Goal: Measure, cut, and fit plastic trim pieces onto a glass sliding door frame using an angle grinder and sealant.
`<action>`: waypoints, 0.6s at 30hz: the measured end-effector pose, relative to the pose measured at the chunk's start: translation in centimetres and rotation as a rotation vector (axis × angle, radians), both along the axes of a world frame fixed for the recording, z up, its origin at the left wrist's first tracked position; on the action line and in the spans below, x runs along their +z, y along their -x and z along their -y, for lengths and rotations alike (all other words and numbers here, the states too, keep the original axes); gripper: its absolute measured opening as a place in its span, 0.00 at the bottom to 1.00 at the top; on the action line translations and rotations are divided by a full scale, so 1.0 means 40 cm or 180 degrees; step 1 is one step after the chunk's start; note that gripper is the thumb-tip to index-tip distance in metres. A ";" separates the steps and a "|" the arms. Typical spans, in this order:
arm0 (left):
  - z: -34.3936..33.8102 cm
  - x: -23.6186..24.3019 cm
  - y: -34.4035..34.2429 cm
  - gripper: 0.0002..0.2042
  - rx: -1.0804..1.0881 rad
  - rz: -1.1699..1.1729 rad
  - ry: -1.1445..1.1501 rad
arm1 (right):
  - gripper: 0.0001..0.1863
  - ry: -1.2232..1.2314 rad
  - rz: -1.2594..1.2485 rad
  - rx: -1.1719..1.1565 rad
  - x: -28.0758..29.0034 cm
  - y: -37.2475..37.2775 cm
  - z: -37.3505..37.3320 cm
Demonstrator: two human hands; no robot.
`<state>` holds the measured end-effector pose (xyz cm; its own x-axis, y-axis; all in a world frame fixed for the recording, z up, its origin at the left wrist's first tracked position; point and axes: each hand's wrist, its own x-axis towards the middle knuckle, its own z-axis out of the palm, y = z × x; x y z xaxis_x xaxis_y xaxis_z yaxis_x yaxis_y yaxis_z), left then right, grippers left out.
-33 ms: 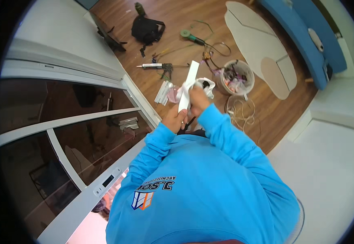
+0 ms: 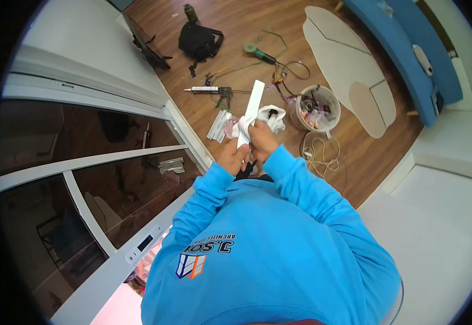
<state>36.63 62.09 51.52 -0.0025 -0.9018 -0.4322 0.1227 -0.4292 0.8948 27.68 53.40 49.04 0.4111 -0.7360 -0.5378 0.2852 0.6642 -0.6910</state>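
Note:
I look down over my blue long-sleeved shirt at both hands, raised together in front of me. My left hand [image 2: 233,157] grips the lower end of a long flat white strip [image 2: 254,100] that points up and away. My right hand [image 2: 262,138] is closed on a crumpled white cloth [image 2: 271,116] pressed against the strip just above my left hand. The two hands touch each other. The part of the strip inside my fingers is hidden.
Far below on the wooden floor lie a white bucket [image 2: 330,96] full of tools, a sealant tube [image 2: 202,89], a green power tool [image 2: 257,52], a black bag [image 2: 199,40], a coiled cable [image 2: 320,152] and pale oval boards [image 2: 349,59]. A white-framed sliding window [image 2: 89,162] is at left.

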 end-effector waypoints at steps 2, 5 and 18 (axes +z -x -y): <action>0.028 0.019 -0.050 0.13 0.0011 -0.0018 0.0056 | 0.15 0.0300 -0.0113 -0.0071 -0.022 -0.053 0.054; 0.036 0.041 -0.097 0.11 -0.0213 -0.0024 -0.0117 | 0.13 -0.0287 -0.0555 -0.0780 -0.032 -0.079 0.262; 0.251 0.041 -0.297 0.12 0.0614 0.0411 -0.0082 | 0.12 -0.0777 0.0223 0.0298 -0.024 -0.426 0.513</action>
<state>48.51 52.05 53.17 0.2256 -0.8689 -0.4406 0.0898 -0.4318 0.8975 44.70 32.88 48.07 0.5138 -0.5451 -0.6625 0.2562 0.8345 -0.4878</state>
